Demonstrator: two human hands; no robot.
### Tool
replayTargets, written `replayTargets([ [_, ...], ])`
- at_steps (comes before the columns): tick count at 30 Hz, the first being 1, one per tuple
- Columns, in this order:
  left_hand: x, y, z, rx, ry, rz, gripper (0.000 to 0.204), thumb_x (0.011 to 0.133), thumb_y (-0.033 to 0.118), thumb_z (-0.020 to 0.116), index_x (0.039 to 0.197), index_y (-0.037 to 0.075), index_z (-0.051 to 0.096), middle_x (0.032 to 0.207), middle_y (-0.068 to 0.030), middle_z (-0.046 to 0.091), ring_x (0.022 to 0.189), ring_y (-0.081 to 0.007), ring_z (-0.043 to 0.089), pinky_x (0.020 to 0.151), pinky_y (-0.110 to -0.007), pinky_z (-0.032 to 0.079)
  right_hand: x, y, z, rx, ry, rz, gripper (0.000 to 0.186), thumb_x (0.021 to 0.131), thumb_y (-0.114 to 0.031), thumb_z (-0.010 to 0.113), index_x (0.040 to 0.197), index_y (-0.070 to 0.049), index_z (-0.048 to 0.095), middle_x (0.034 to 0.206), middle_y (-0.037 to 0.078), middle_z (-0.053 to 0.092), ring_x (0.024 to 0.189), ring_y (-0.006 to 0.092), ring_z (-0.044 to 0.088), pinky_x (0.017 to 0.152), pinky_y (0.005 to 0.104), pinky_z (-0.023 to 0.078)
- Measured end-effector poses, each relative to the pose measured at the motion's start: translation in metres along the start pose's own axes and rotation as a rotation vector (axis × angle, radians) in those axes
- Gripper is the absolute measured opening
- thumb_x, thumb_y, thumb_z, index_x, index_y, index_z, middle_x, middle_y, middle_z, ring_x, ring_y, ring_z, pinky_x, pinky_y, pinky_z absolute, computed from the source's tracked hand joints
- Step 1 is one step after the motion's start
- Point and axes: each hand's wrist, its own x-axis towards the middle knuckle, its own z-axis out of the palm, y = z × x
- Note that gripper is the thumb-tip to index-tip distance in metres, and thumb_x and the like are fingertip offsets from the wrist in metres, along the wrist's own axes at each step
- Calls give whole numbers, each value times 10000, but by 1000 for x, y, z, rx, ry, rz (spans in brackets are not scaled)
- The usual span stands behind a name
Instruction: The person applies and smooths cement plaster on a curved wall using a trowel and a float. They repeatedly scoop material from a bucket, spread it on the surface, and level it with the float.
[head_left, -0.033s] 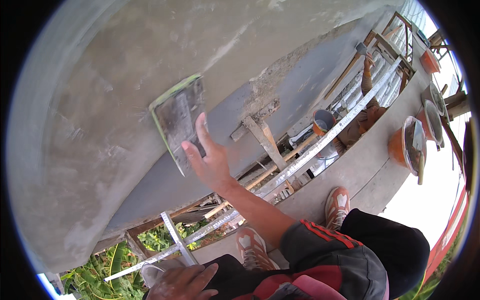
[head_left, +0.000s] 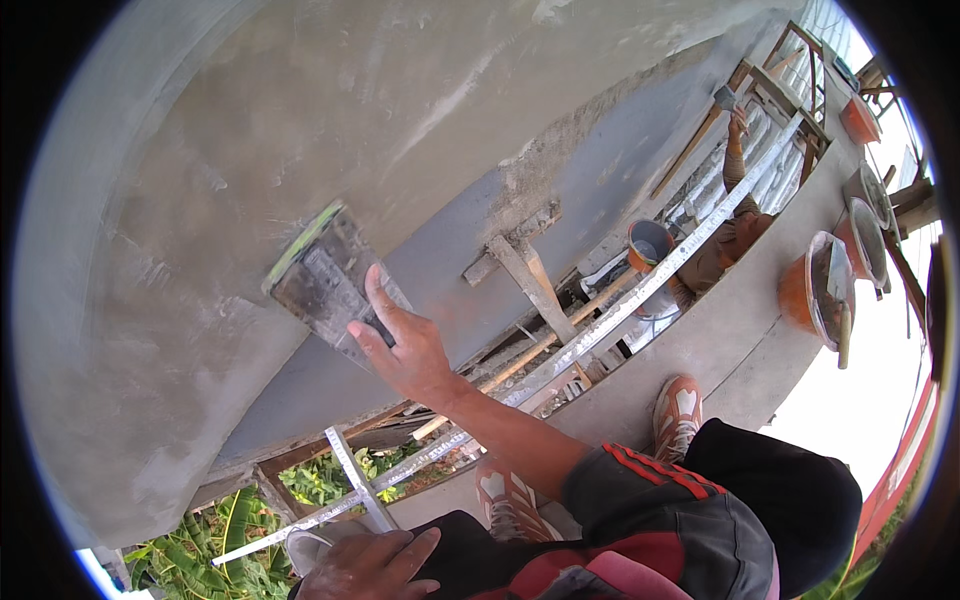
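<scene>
My right hand (head_left: 415,355) is closed round the handle of a plastering float (head_left: 325,270). The float has a dark, cement-smeared back and a green edge strip. It lies against the grey-brown plastered wall (head_left: 250,130), near where the wet-looking plaster meets a smoother blue-grey band (head_left: 480,250). At the lower edge my left hand (head_left: 370,565) is low against my dark clothing, its fingers stretched and apart. A pale rounded object (head_left: 305,548) shows beside that hand, mostly hidden.
I stand on a plank walkway (head_left: 700,350). Orange buckets (head_left: 800,285) with grey mix line its right side, a trowel in one. A long metal bar (head_left: 600,330) runs beside the planks. Below, a co-worker (head_left: 735,240) reaches toward the wall near another bucket (head_left: 650,242). Plants (head_left: 215,540) grow beneath.
The float in my right hand has slid down and to the left along the wall and tilted. My left hand has hardly moved.
</scene>
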Motion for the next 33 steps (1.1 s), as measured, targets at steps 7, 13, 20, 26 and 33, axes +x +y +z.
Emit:
replayTargets([
  [7, 17, 23, -13, 41, -47, 0, 622, 964, 225, 798, 1546, 100, 618, 1417, -183, 701, 1332, -390, 654, 1133, -496, 524, 20, 64, -35, -241, 109, -137, 804, 959, -151, 853, 1681, -111, 501, 727, 21, 595, 587, 168, 574, 526, 343, 491],
  [13, 47, 43, -17, 76, -64, 0, 610, 985, 220, 786, 1555, 100, 604, 1435, -193, 693, 1338, -405, 649, 1124, -505, 528, 126, 124, -137, -278, 309, -152, 726, 981, -188, 854, 1643, -104, 566, 813, 82, 726, 564, 175, 538, 537, 340, 468],
  [20, 79, 58, -27, 55, -118, 22, 593, 1014, 261, 763, 1562, 109, 596, 1468, -191, 681, 1355, -406, 638, 1151, -515, 509, 207, 178, -245, -411, 408, -96, 673, 1047, -328, 796, 1637, -97, 568, 1365, 210, 772, 1140, 299, 789, 947, 379, 602],
  [26, 73, 56, -25, 72, -143, -7, 591, 1033, 283, 744, 1577, 115, 585, 1486, -189, 673, 1377, -403, 627, 1161, -520, 502, 190, 170, -249, -42, 323, 363, 700, 1072, -437, 750, 1644, -84, 554, 1549, 246, 657, 1468, 342, 609, 1194, 411, 480],
  [33, 36, 21, -11, 72, -97, 9, 599, 1025, 291, 754, 1578, 128, 593, 1459, -173, 688, 1362, -386, 636, 1155, -503, 505, 169, 120, -187, 74, 231, 363, 713, 1066, -408, 767, 1627, -27, 548, 1548, 265, 651, 1468, 317, 608, 1202, 393, 469],
])
